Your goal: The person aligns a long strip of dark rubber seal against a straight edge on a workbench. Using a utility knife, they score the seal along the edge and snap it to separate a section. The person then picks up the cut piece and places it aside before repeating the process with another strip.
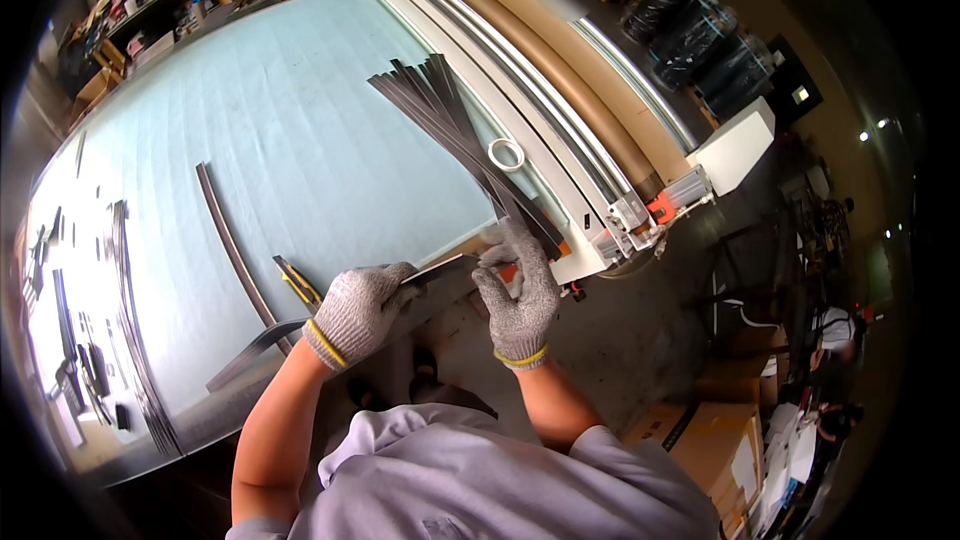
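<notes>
Both of my hands wear grey knit gloves with yellow cuffs. My left hand (358, 312) is closed around a dark flat strip (440, 274) at the table's near edge. One part of that strip curves out to the left of the hand and lies over the tabletop. At its right end, the thumb and fingertips of my right hand (522, 295) pinch the strip. Just beyond my right hand, a fanned bundle of dark strips (455, 145) lies on the table. A yellow-and-black utility knife (298, 282) rests beyond my left hand.
The large table has a pale blue top (300, 130). A white tape roll (506, 154) sits beside the bundle. One long strip (232, 240) and more strips (130, 310) lie leftward. A machine rail with a brown roller (560, 75) borders the right; cardboard boxes (715, 445) stand lower right.
</notes>
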{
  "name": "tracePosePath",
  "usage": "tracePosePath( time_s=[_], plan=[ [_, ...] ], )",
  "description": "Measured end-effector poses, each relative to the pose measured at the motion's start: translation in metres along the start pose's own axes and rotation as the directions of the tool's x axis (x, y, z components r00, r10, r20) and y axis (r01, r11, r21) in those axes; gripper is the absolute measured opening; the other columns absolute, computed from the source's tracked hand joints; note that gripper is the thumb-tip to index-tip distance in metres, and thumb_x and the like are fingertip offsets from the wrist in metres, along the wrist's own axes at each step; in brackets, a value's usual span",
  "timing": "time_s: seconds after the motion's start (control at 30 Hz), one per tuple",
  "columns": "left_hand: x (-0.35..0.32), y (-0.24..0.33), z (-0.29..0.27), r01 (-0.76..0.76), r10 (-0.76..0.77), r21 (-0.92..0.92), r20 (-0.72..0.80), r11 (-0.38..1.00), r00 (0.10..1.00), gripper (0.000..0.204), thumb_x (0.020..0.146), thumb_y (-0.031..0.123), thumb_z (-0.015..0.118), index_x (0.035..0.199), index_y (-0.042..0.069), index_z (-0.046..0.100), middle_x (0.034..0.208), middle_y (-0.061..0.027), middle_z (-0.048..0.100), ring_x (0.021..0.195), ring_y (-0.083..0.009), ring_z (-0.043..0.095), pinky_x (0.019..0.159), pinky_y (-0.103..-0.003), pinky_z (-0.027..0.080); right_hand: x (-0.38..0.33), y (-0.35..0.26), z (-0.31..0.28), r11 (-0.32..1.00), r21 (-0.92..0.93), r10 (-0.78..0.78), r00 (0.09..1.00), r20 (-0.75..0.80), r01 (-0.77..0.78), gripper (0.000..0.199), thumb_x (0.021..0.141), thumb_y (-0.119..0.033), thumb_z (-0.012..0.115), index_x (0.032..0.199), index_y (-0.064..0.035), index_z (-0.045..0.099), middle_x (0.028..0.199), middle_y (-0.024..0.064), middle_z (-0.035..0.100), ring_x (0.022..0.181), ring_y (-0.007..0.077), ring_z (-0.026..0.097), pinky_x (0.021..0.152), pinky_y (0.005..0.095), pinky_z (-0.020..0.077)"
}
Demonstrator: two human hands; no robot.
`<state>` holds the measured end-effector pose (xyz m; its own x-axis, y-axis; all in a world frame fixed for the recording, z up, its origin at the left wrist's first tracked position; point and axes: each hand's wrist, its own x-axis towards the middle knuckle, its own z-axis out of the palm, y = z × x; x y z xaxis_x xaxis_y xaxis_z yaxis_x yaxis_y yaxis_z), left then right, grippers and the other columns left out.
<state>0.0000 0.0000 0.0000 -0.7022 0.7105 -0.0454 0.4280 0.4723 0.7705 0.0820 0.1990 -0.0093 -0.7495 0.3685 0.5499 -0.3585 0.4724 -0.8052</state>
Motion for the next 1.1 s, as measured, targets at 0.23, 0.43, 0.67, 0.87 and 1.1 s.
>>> tracePosePath(
  time_s=[0.23, 0.43, 0.67, 0.87, 1.1],
  plan=[
    [-0.01, 0.019, -0.003, -0.042, 0.047, 0.077, -0.073, 0.996, 0.996, 0.018, 0.09, 0.01, 0.061, 0.107, 0.006, 0.065, 0.095, -0.0202, 0.068, 0.086, -0.0423, 0.067, 0.075, -0.049, 0.054, 0.004, -0.005, 0.015, 0.976, 0.049, -0.205, 0.969, -0.141, 0.213, 0.031, 0.077, 0.015, 0.073, 0.106, 0.0026, 0.073, 0.094, 0.0143, 0.076, 0.086, 0.0265, 0.072, 0.078, 0.0341, 0.0582],
    [-0.017, 0.027, 0.0, -0.119, 0.176, 0.243, -0.229, 0.963, 0.958, 0.017, 0.085, 0.005, 0.063, 0.102, 0.003, 0.067, 0.089, -0.018, 0.068, 0.083, -0.0393, 0.068, 0.073, -0.047, 0.054, 0.002, -0.011, 0.024, 0.957, 0.034, -0.272, 0.933, -0.235, 0.287, 0.027, 0.079, 0.014, 0.071, 0.102, 0.0014, 0.074, 0.091, 0.0152, 0.076, 0.084, 0.0296, 0.073, 0.076, 0.0352, 0.0583],
    [-0.025, 0.021, -0.016, 0.007, 0.086, 0.313, -0.282, 0.95, 0.955, 0.011, 0.086, 0.004, 0.063, 0.098, 0.005, 0.064, 0.086, -0.0164, 0.068, 0.081, -0.038, 0.068, 0.072, -0.048, 0.053, -0.001, -0.017, 0.047, 0.987, 0.067, -0.129, 0.969, -0.209, 0.146, 0.028, 0.082, 0.016, 0.068, 0.105, 0.0027, 0.074, 0.1, 0.0135, 0.076, 0.089, 0.0228, 0.073, 0.08, 0.0321, 0.0579],
    [-0.064, -0.002, -0.14, 0.063, -0.121, -0.116, -0.611, 0.991, 0.783, 0.013, 0.099, 0.017, 0.063, 0.101, 0.005, 0.067, 0.08, -0.0059, 0.067, 0.069, -0.0172, 0.064, 0.062, -0.031, 0.051, -0.05, 0.1, 0.173, 0.985, -0.157, 0.122, 0.941, 0.314, -0.075, 0.047, 0.093, -0.021, 0.072, 0.134, -0.002, 0.057, 0.12, 0.0151, 0.065, 0.099, 0.0276, 0.067, 0.084, 0.0397, 0.0548],
    [-0.168, 0.049, -0.301, -0.395, 0.157, -0.04, -0.877, 0.918, 0.454, 0.031, 0.106, 0.028, 0.058, 0.129, 0.006, 0.06, 0.095, 0.0033, 0.064, 0.064, -0.0034, 0.043, 0.055, -0.02, 0.036, -0.116, 0.161, 0.313, 0.746, -0.644, 0.324, 0.753, 0.572, 0.169, 0.07, 0.077, -0.031, 0.08, 0.136, -0.0076, 0.05, 0.117, 0.0165, 0.059, 0.107, 0.0338, 0.061, 0.092, 0.0481, 0.0505]
  ],
)
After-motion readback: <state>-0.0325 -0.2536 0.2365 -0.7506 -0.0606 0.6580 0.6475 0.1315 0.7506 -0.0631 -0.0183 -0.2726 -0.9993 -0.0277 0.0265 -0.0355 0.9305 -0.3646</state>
